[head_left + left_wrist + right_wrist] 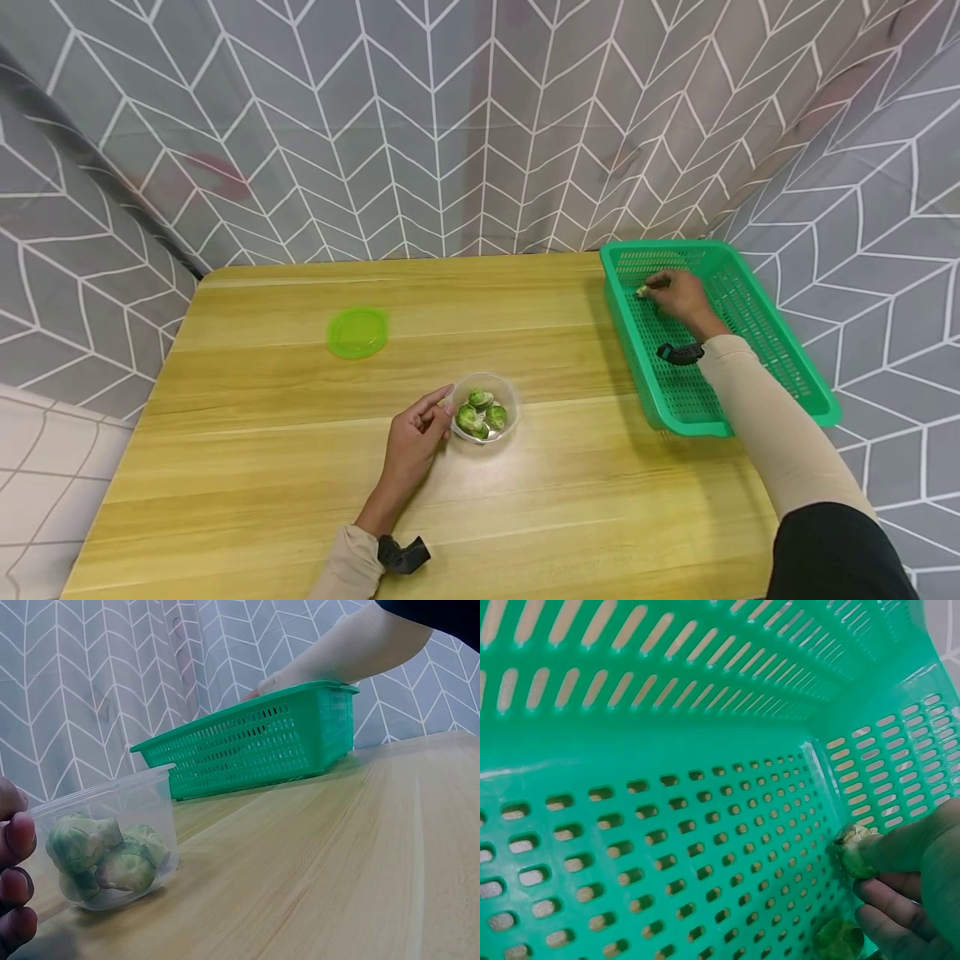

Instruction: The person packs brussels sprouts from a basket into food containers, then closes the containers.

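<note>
My left hand [414, 440] is at the left side of a clear plastic container [512, 414], thumb and forefinger pinching its rim. Inside lie several Brussels sprouts [495, 417], also visible through the wall in the left wrist view. Reaching down into a green perforated basket [651, 408], my right hand [678, 296] pinches a Brussels sprout [857, 851] between thumb and fingers. Just below those fingers, another green sprout [840, 939] lies on the basket floor, partly cut off by the frame edge.
A round translucent green lid [357, 332] lies flat on the wooden table [247, 400], up and left of the container. The basket stands at the table's right side. A grey patterned curtain [450, 125] hangs behind the table and along both sides.
</note>
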The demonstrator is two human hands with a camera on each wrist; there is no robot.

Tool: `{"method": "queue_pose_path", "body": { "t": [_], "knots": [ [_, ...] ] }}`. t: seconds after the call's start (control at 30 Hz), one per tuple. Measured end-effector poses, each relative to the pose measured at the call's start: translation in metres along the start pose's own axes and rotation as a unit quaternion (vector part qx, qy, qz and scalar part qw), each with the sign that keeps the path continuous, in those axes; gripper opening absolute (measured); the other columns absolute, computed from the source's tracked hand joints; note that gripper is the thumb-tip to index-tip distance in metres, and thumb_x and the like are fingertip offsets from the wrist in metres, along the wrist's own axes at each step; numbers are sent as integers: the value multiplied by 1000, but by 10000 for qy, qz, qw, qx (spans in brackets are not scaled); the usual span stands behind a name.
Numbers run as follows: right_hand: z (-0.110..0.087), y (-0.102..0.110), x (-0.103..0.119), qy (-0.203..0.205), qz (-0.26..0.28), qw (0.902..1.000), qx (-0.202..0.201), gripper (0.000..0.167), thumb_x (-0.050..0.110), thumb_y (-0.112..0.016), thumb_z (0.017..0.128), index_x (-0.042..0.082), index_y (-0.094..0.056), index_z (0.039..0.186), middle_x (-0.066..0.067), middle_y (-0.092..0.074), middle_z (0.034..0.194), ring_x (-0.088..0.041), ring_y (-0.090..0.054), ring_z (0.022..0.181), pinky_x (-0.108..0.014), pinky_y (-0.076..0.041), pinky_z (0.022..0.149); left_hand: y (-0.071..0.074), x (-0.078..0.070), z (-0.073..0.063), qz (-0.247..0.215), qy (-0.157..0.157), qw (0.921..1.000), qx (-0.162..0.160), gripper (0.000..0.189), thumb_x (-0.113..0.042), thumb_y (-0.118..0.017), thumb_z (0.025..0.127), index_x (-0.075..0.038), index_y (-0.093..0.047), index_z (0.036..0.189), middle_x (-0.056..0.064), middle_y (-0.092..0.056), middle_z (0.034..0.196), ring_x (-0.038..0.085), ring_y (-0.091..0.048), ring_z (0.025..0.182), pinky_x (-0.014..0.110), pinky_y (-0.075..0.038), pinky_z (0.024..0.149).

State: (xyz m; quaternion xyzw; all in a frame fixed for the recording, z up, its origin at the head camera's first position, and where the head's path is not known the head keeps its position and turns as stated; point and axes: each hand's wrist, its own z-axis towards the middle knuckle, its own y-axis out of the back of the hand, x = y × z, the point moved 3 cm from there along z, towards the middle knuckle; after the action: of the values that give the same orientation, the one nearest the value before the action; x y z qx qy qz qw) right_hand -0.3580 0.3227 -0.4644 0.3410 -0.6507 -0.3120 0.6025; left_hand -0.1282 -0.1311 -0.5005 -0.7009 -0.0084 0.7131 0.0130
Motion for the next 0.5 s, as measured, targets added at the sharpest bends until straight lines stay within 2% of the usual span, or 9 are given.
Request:
{"method": "queue_pose_path", "body": {
  "t": [0.23, 0.5],
  "knots": [
    [-4, 11, 4, 4, 59, 9998, -186, 33, 19, -62, 101, -4, -64, 125, -30, -63, 124, -43, -63, 104, -47, -50, 79, 0, 1, -1, 36, -1, 10000, 3, 34, -9, -63, 100, -2, -63, 134, 34, -57, 72, 40, -52, 64, 19, -40, 60],
    [-10, 16, 6, 17, 138, 9998, -166, 37, 23, -62, 102, -1, -63, 130, -29, -62, 129, -44, -59, 114, -54, -48, 88, 0, -1, -1, 55, -30, 10000, -11, 34, -10, -63, 100, -2, -64, 134, 34, -57, 71, 43, -51, 64, 19, -40, 60]
  ]
}}
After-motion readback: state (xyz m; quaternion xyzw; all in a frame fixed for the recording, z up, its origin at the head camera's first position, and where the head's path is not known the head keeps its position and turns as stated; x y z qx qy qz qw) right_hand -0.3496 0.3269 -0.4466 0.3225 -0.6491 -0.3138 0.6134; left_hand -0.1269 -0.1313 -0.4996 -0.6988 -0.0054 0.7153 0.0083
